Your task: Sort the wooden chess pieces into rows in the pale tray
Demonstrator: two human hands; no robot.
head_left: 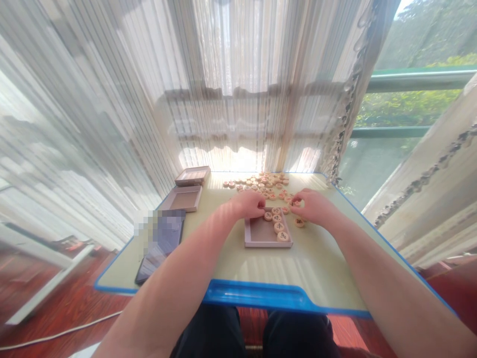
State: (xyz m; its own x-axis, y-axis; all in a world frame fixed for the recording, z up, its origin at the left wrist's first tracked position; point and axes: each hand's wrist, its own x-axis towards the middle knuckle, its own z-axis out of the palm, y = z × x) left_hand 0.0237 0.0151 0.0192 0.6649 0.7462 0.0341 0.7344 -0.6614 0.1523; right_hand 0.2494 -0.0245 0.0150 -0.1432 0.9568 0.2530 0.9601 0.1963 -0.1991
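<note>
The left hand (252,204) is curled, fingers bent down over the far left corner of a shallow, light cardboard box (261,243); any grip is hidden. The right hand (301,203), thumb and fingers partly closed, is among loose discs (278,186) just beside the box's far right corner; its hold is unclear. Round, wooden-looking pieces (279,227) with dark characters line the box's right wall. The smooth, pale yellow table (320,273) has blue edging.
</note>
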